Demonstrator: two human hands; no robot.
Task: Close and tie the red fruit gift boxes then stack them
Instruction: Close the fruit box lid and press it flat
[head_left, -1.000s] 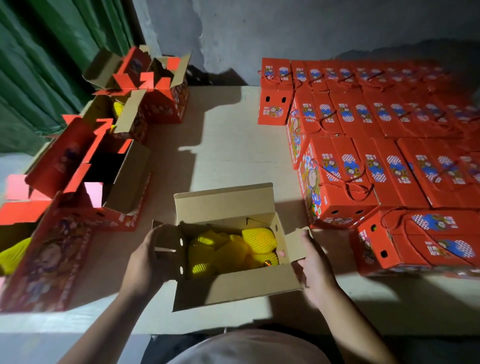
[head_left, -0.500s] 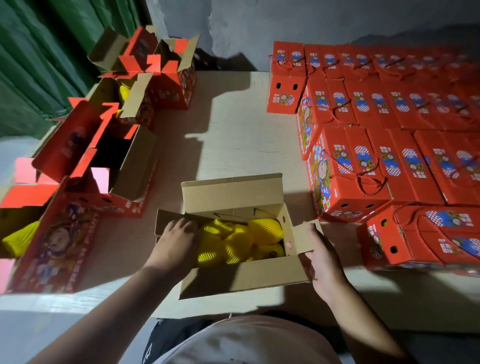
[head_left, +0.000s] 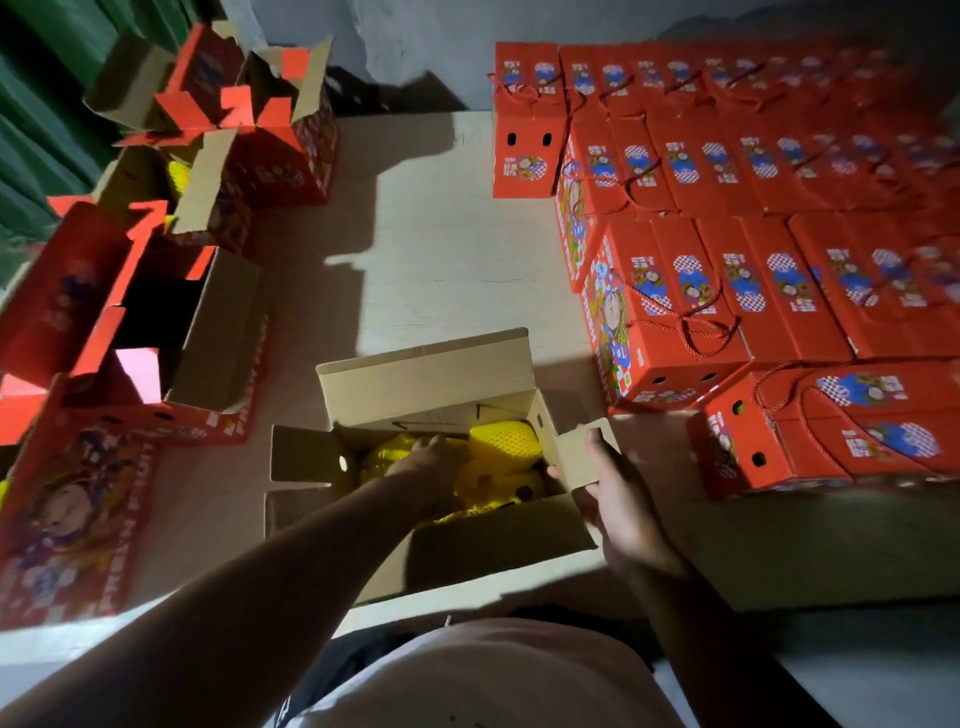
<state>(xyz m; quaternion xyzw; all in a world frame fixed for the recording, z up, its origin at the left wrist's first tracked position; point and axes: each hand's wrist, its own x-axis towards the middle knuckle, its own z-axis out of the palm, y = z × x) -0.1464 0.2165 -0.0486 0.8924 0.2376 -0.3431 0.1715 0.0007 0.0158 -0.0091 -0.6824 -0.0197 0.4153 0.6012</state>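
An open gift box (head_left: 426, 384) stands in front of me with all its brown flaps up. Inside lie yellow fruits in foam netting (head_left: 506, 441). My left hand (head_left: 431, 460) reaches down into the box and rests on the fruit, fingers spread. My right hand (head_left: 615, 488) grips the right end flap (head_left: 579, 457), thumb inside the box. Closed, tied red boxes (head_left: 670, 312) stand in rows at the right, with one more (head_left: 831, 426) lying nearest me.
Several open red boxes (head_left: 171, 332) with raised flaps stand along the left, some holding yellow fruit. A red box (head_left: 67, 519) lies on its side at the near left. The pale table top (head_left: 441, 249) runs back to a grey wall. A green curtain hangs far left.
My left hand let go of the left end flap and moved into the box onto the fruit. My right hand stayed on the right flap. The view shifted a little.
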